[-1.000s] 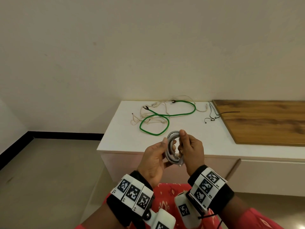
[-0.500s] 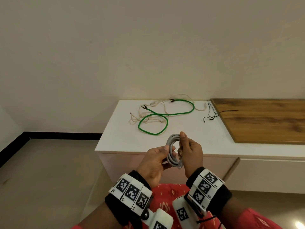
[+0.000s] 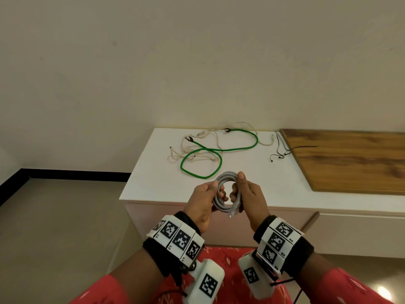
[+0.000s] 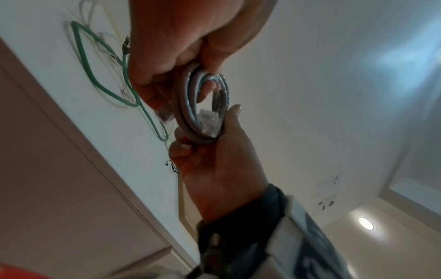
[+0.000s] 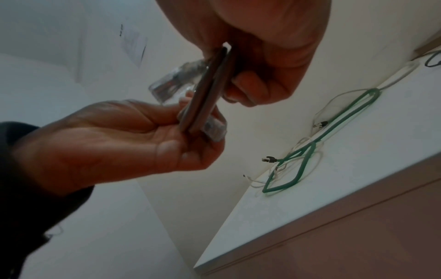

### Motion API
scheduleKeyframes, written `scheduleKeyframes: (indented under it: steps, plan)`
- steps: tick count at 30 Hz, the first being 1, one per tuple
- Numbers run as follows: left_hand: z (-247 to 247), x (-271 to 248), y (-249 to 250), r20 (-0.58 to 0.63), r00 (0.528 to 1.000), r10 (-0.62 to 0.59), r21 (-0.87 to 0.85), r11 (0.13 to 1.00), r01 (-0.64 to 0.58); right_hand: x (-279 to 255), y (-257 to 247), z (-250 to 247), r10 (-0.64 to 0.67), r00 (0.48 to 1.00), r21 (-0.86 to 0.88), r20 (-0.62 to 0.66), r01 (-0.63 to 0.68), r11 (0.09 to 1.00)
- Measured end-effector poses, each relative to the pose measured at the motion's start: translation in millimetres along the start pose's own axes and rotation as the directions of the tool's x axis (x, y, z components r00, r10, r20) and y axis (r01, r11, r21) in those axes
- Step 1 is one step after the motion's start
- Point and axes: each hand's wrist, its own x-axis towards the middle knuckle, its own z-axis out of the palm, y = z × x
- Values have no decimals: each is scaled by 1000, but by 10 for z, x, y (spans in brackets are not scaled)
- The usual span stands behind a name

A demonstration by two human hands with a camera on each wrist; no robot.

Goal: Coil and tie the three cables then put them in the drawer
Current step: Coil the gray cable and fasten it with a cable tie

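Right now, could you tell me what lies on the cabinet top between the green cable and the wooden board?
In the head view, thin black ties lie between the green cable and the wooden board, one strand reaching onto the board.

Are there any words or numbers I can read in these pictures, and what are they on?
None can be read.
Wrist bands on the left hand and right hand: black-and-white square code patterns with tiny marks beside them, too small to read.
Paper on the wall: a short line of print, too blurred to read.
Grey cable, green cable, white cabinet: no text.
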Motion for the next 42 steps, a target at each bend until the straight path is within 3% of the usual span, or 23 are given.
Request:
scheduleKeyframes:
  steps: [4,9,17,23,27,36,42]
  plan:
    - [-38,107,18,-32,999,23,54,998,-22,92,42,-124,82,995,-46,60,-80,996]
    - [-104,298,82,-50,998,26,85,996,-21,339,88,-521,162,986,-93,30,-159,983]
    - [-155,690,136,-28,998,55,102,993,-52,1056,229,-1337,222,970,-462,-103,-244,852]
    - [-186,1034,130,-33,999,33,95,995,-29,1757,205,-1588,209,961,-707,-183,-276,651]
    - [-233,1239,66,-29,1000,11,93,996,-8,2100,151,-1557,185,966,-881,-181,-243,407]
    - [-294,1501,-43,-26,1000,-11,61,998,12,2465,371,-1463,294,948,-980,-124,-164,116]
    - [-325,1486,-51,-47,999,-3,55,998,5,2518,356,-1480,119,993,-977,-15,-40,208]
